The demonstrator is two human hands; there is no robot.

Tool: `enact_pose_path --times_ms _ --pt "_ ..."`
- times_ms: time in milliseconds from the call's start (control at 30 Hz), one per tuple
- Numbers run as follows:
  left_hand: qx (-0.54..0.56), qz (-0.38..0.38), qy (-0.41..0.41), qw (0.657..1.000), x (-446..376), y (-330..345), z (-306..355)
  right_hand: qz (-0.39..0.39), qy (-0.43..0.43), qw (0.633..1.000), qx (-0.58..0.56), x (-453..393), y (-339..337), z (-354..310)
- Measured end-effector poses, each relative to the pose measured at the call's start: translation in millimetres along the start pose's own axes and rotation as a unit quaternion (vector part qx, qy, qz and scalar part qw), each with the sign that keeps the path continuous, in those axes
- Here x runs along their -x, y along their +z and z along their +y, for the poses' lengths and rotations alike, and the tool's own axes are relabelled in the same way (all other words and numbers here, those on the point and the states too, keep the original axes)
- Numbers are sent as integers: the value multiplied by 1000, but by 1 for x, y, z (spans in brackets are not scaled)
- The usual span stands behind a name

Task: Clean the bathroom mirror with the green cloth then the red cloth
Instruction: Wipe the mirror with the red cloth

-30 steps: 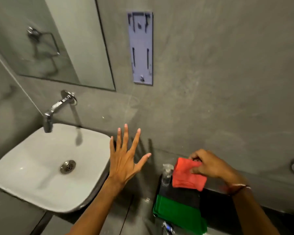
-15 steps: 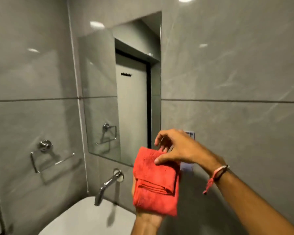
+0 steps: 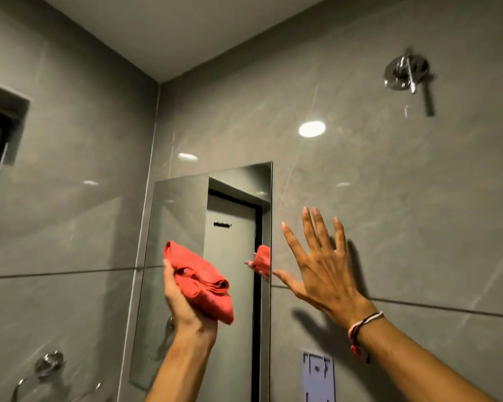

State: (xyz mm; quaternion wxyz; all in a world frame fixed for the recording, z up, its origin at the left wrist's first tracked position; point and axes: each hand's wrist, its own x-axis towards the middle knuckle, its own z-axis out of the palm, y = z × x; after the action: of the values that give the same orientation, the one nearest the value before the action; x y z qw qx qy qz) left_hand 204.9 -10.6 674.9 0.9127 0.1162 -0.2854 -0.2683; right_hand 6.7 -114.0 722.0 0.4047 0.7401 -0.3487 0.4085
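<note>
The tall frameless mirror hangs on the grey tiled wall near the corner, reflecting a door. My left hand is raised in front of the mirror's lower half, gripping the folded red cloth. My right hand is up with fingers spread, palm toward the wall just right of the mirror's edge, holding nothing. A small reflection of the cloth shows at the mirror's right edge. The green cloth is out of view.
A chrome shower fitting sits high on the right wall. A towel ring is low on the left wall. A pale wall bracket hangs below the mirror's right side.
The red cloth passed from my right hand into my left hand and went up to the mirror. My right hand let go and spread open against the wall. The view tilted upward.
</note>
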Motion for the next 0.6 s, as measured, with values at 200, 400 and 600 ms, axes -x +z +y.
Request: enact_pose_path --times_ms 200,400,600 --pt "-352 -37 294 888 -84 108 -9 -4 -1 997 81 -53 -1 41" --pt "-585 -165 374 701 -157 151 -73 82 17 994 65 -72 21 43" --pt "-591 -161 448 651 -187 160 -67 116 10 988 99 -72 39 45"
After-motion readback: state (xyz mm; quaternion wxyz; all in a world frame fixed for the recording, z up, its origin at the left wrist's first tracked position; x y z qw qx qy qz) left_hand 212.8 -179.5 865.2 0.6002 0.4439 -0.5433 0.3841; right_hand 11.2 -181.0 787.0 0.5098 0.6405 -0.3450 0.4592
